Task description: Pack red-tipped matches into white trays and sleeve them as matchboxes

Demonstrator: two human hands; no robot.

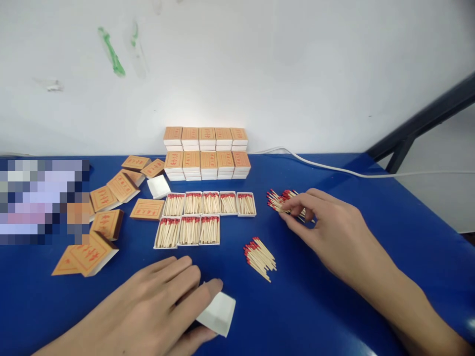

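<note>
Matchsticks (275, 200), red-tipped, touch right hand (328, 225); left hand (156, 301) pins white card tray (219, 312).

A white wall (297, 74) fills the upper half of the view, flatly and evenly lit; it carries a green streak (111, 52) at upper left, a fainter green mark just beside it, and a small grey smudge (54, 86) lower down; the desk (289, 316) has a deep blue top that stands against the wall and takes a soft sheen at its near right corner; a white cable (334, 169) runs along the desk's back edge and off to the right; a dark metal bar (426, 116) slants upward at far right, with a pale surface (438, 198) below it.
</note>
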